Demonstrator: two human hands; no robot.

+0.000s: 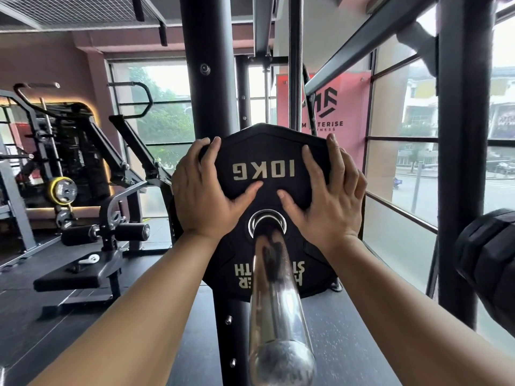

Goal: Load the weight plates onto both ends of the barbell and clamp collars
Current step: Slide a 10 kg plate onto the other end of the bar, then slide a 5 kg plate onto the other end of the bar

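The black weight plate (266,147) marked 10KG (its lettering reads upside down from here) is already threaded on the chrome barbell sleeve (276,288) and sits far along it, close to the rack upright (206,93). It looks rigid, rubber-coated and heavy enough to want both hands, though with the sleeve bearing the load it should need only a straight, even push to slide without binding. The left hand (200,196) and right hand (328,201) grip its upper half symmetrically, fingers hooked over the angular rim, thumbs (250,190) flat on the face above the hole.
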